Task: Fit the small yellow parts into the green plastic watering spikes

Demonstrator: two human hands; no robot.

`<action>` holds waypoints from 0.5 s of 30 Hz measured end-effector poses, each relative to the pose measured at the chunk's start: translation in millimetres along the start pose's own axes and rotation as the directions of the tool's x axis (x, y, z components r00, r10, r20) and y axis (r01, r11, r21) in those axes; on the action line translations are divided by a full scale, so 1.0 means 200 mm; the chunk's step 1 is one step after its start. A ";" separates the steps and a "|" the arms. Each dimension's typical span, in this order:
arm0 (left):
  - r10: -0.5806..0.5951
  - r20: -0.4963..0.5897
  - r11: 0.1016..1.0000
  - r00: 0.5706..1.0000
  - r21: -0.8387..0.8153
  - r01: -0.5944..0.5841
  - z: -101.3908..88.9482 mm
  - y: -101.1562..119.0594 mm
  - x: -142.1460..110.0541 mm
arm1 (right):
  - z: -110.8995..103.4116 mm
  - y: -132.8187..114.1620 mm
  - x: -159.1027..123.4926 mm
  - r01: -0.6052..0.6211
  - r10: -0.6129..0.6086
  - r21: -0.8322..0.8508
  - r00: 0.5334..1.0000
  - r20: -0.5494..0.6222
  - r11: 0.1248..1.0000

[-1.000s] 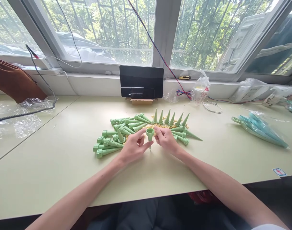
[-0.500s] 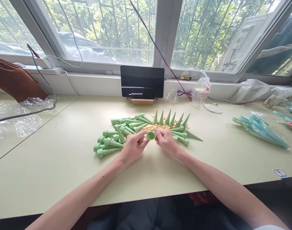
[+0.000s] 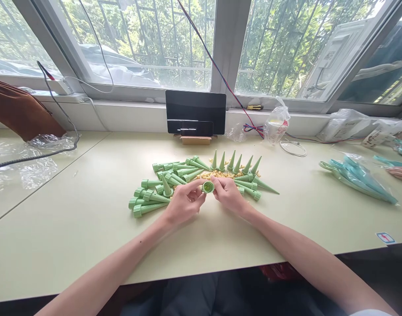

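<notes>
Between my hands is a green plastic watering spike [image 3: 208, 187], its round open end turned toward me. My left hand [image 3: 184, 202] pinches its rim from the left with thumb and forefinger. From the right, the fingers of my right hand [image 3: 227, 192] close on the same spike; its tapered part is hidden. More green spikes [image 3: 151, 206] lie in a pile beside my left hand, and a few [image 3: 250, 188] lie past my right hand. Behind the hands, several green cones [image 3: 233, 162] stand point up among small yellow plastic pieces [image 3: 227, 174].
A dark tablet [image 3: 196, 109] with a phone before it stands at the back. To the right lie a bagged cup [image 3: 276, 125], a white cable [image 3: 293, 148] and teal bagged goods [image 3: 362, 177]. Another person's hand [image 3: 400, 172] shows at the right edge. Clear wrap [image 3: 36, 162] lies left.
My left thumb and fingers have shifted slightly on the spike's rim. The spike stays at nearly the same spot, and the other person's hand at the right has moved a little.
</notes>
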State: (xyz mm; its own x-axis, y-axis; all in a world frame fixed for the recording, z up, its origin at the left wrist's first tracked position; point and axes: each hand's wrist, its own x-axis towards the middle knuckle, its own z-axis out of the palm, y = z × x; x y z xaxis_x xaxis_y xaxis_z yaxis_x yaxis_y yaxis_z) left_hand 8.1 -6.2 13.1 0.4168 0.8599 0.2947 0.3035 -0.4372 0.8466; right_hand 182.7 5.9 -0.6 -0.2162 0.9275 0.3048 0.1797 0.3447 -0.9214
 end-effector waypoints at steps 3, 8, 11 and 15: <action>-0.018 0.031 0.997 0.999 -0.071 0.020 0.00 0.01 0.00 | -0.01 0.00 0.00 -0.003 0.003 -0.017 1.000 -0.022 1.000; -0.034 0.088 0.984 0.996 -0.172 0.049 -0.02 0.00 0.00 | -0.01 0.00 0.01 -0.003 0.001 -0.032 0.999 -0.039 0.999; -0.030 0.101 0.974 0.994 -0.219 0.052 -0.03 0.00 0.00 | -0.01 0.00 0.00 -0.008 0.007 -0.037 0.999 -0.034 0.999; -0.047 0.107 0.957 0.993 -0.280 0.076 -0.04 -0.01 0.00 | -0.01 -0.01 0.00 -0.007 0.007 -0.061 1.000 -0.007 0.998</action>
State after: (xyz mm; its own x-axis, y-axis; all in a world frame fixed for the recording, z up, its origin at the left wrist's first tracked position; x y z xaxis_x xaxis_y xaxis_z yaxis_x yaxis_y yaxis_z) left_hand 1.1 -3.2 14.9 0.4909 0.8467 0.2052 0.0824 -0.2796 0.9566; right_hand 183.5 5.8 0.9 -0.2084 0.9308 0.3003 0.2392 0.3462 -0.9071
